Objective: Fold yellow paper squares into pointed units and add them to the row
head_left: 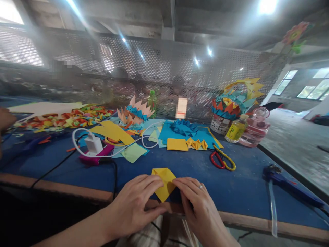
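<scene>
A partly folded yellow sheet of paper (166, 187) lies at the table's front edge, its lower corner pointing toward me. My left hand (140, 199) has its fingers on the paper's left side, the thumb stretched out below. From the right, my right hand (196, 199), with a ring on one finger, pinches the paper's right corner; its thumb is partly hidden. Beyond them sit a stack of yellow paper (177, 144) and a row of folded yellow pieces (197, 143). Scissors (223, 161) with red and yellow handles lie to their right.
A blue glue gun (293, 187) with a clear glue stick lies at the right edge. A white charger (93, 144) sits in a purple power strip (96, 156), with cables trailing. Bottles (236, 129), paper flowers (183, 127) and scraps (69, 116) line the back. Another person's hand (6, 118) shows far left.
</scene>
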`<control>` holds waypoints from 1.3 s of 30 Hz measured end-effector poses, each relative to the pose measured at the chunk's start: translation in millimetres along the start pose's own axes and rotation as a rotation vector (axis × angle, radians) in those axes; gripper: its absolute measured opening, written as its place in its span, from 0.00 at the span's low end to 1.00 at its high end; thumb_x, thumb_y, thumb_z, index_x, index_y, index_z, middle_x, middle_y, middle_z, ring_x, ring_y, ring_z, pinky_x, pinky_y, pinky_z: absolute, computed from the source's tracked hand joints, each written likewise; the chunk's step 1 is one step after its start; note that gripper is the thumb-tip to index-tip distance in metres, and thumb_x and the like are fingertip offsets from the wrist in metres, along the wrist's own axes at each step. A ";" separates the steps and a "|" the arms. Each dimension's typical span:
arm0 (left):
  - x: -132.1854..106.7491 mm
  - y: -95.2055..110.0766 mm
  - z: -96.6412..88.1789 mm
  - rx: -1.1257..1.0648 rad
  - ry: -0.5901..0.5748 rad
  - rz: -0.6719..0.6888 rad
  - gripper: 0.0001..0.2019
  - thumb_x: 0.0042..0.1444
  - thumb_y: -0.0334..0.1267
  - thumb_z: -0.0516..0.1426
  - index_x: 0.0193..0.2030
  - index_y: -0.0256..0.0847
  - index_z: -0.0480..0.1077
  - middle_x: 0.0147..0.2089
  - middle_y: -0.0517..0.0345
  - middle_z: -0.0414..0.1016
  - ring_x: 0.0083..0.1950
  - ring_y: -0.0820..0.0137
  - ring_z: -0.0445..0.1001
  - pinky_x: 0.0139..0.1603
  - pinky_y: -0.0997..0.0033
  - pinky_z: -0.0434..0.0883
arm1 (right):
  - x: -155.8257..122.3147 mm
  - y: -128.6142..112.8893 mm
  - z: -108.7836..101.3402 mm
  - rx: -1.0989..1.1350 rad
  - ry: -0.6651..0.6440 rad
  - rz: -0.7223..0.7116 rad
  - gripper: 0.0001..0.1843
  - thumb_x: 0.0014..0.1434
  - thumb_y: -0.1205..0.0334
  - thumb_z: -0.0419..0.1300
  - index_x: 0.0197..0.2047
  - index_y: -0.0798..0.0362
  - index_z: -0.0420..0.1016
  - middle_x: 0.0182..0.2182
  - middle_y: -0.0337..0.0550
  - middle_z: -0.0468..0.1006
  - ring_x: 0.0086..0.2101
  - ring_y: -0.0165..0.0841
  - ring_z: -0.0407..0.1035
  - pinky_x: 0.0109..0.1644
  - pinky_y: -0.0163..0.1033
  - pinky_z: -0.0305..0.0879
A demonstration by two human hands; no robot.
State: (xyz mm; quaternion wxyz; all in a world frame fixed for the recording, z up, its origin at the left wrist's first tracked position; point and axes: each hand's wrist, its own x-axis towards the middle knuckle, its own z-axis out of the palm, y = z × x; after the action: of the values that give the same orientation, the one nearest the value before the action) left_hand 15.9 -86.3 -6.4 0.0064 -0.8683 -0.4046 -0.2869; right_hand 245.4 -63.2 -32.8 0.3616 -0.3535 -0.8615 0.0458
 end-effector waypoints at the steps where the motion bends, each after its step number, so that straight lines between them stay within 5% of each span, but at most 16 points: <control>1: 0.0 0.5 0.9 -0.003 0.009 -0.005 0.17 0.60 0.42 0.63 0.53 0.42 0.67 0.50 0.52 0.78 0.49 0.58 0.77 0.49 0.59 0.74 | 0.3 -0.1 -1.0 -0.017 -0.022 -0.018 0.25 0.61 0.78 0.49 0.57 0.51 0.72 0.53 0.40 0.79 0.52 0.38 0.71 0.53 0.45 0.66; 7: -2.4 -2.3 15.2 -0.068 0.103 -0.014 0.10 0.68 0.29 0.52 0.50 0.44 0.70 0.47 0.58 0.79 0.49 0.65 0.76 0.53 0.63 0.69 | -0.9 -2.0 -3.6 -0.147 -0.002 -0.115 0.29 0.55 0.82 0.47 0.53 0.51 0.75 0.54 0.34 0.80 0.55 0.39 0.70 0.56 0.46 0.60; 19: -1.9 -9.9 11.4 -0.270 0.096 -0.114 0.10 0.66 0.26 0.54 0.40 0.43 0.75 0.46 0.59 0.79 0.48 0.75 0.79 0.51 0.82 0.71 | -7.0 -7.6 -8.5 -0.081 0.119 -0.183 0.24 0.58 0.79 0.48 0.52 0.53 0.75 0.48 0.38 0.82 0.50 0.36 0.70 0.54 0.40 0.59; 27: 9.6 -9.1 5.3 -0.307 0.041 -0.165 0.09 0.62 0.25 0.57 0.41 0.43 0.76 0.45 0.59 0.80 0.46 0.72 0.79 0.51 0.79 0.72 | -5.1 -1.5 -3.0 -0.127 -0.026 -0.152 0.32 0.49 0.80 0.49 0.55 0.52 0.74 0.54 0.37 0.79 0.52 0.36 0.71 0.57 0.42 0.56; 39: 19.0 -4.2 12.1 -0.340 0.070 -0.359 0.07 0.64 0.32 0.57 0.34 0.41 0.74 0.37 0.59 0.78 0.39 0.70 0.77 0.44 0.73 0.71 | 5.3 8.3 -8.8 -0.085 -0.032 -0.192 0.28 0.53 0.80 0.49 0.52 0.50 0.76 0.51 0.39 0.81 0.53 0.38 0.68 0.53 0.44 0.64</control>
State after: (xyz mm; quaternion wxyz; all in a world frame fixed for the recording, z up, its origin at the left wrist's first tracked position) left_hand 28.5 -67.2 -7.9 -0.1768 -0.7606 -0.4977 -0.3775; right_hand 253.4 -55.1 -26.0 0.3352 -0.2838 -0.8982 -0.0201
